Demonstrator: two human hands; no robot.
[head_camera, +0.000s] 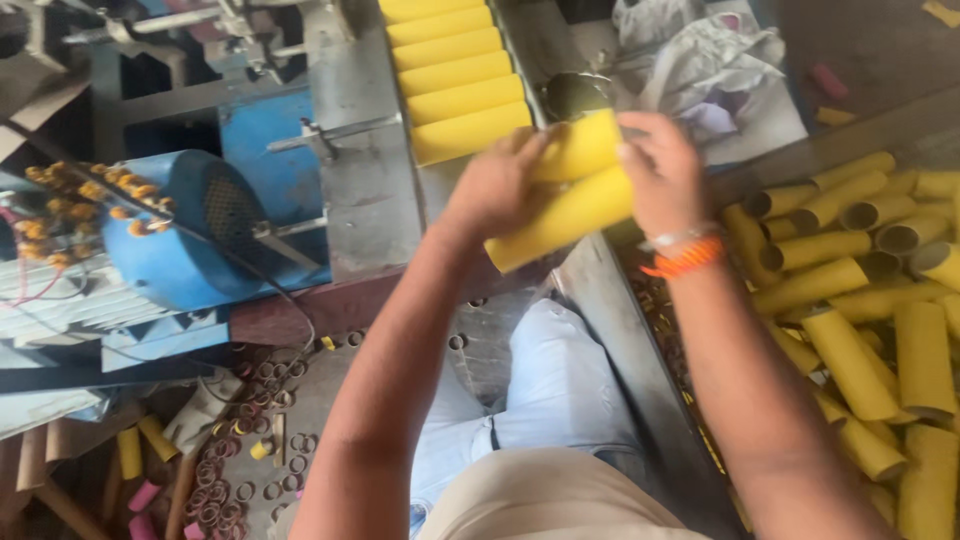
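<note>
Both hands hold two yellow cardboard tubes (570, 205) between them, one tube above the other, tilted up to the right. My left hand (495, 185) grips their left ends. My right hand (660, 170) presses on their right ends and wears an orange wristband. Just behind the hands, a row of yellow tubes (455, 80) lies side by side on a sloping metal chute.
A heap of loose yellow tubes (870, 300) fills a bin at the right. A blue motor housing (190, 230) with wiring stands at the left. Small cardboard rings (235, 470) litter the floor. Crumpled cloth (700, 60) lies at the top right.
</note>
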